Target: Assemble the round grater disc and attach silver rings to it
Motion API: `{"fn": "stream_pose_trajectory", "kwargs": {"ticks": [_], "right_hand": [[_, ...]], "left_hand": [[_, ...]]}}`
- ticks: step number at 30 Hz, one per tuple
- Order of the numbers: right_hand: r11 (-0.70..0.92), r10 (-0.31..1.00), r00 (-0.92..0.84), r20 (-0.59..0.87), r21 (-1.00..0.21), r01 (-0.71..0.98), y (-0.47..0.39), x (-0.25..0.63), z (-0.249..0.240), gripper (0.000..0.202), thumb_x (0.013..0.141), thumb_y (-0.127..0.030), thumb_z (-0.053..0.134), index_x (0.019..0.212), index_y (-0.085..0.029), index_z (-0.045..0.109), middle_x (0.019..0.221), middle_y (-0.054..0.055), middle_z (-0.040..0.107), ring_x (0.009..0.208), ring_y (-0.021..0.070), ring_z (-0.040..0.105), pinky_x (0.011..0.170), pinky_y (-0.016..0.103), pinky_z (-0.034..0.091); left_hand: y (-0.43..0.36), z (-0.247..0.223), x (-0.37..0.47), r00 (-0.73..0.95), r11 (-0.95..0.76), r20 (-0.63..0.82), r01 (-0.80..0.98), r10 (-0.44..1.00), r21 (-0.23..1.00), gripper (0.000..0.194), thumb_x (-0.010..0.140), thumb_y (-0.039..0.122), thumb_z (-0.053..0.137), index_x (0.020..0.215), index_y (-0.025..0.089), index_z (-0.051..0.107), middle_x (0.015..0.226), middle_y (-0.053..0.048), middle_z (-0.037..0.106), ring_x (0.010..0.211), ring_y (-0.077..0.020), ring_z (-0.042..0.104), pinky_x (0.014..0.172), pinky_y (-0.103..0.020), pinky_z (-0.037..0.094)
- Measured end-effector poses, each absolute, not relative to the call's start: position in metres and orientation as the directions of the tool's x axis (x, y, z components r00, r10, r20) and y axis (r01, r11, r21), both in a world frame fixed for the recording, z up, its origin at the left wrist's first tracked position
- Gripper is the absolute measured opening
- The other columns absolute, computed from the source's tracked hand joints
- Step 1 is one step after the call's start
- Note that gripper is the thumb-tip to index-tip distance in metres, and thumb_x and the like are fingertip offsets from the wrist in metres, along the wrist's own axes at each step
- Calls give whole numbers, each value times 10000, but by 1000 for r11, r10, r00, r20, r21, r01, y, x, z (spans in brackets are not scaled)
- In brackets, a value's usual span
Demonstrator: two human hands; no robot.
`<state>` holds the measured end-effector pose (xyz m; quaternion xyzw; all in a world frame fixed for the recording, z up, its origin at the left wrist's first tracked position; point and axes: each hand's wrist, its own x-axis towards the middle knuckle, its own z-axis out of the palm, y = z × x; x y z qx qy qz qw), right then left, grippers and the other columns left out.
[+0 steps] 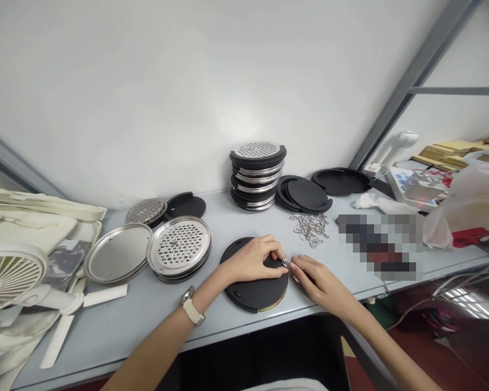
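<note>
A round black disc lies flat near the table's front edge, with a shiny rim showing at its lower right. Over its upper right part rests my left hand, thumb and fingers pinched at a small metal clip. From the right, my right hand closes its fingers on the same clip, just beyond the disc's edge. Behind my hands is a loose pile of metal clips. My left wrist carries a watch with a pale strap.
Perforated metal discs and plain metal plates sit at the left, beside a white fan. A tall stack of discs stands by the wall. Black lids lie right of it. A plastic bag is at the far right.
</note>
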<state>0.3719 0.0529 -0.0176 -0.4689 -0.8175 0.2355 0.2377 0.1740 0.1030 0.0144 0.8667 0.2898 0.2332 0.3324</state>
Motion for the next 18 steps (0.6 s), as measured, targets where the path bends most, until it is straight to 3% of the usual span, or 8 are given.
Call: {"fn": "stream_pose_trajectory", "kwargs": {"ticks": [9,18], "right_hand": [[453,879,-440,182,-604,655,54,371,-19,311,987,-278,288,706,-210,403,687,7,464,662,167,464,647,300,381],[475,864,-470,180,-600,644,54,370,-18,323,984,-284,307,716,-200,468,682,11,489,662,165,472,647,295,385]], "left_hand": [[100,17,175,719,-533,159,329,676,779,268,723,287,663,911,188,500,766,29,509,695,-87,475,654,-215,389],[99,14,176,770,-566,177,272,613,778,225,708,279,668,804,176,493,775,22,499,674,-76,462,643,-208,408]]}}
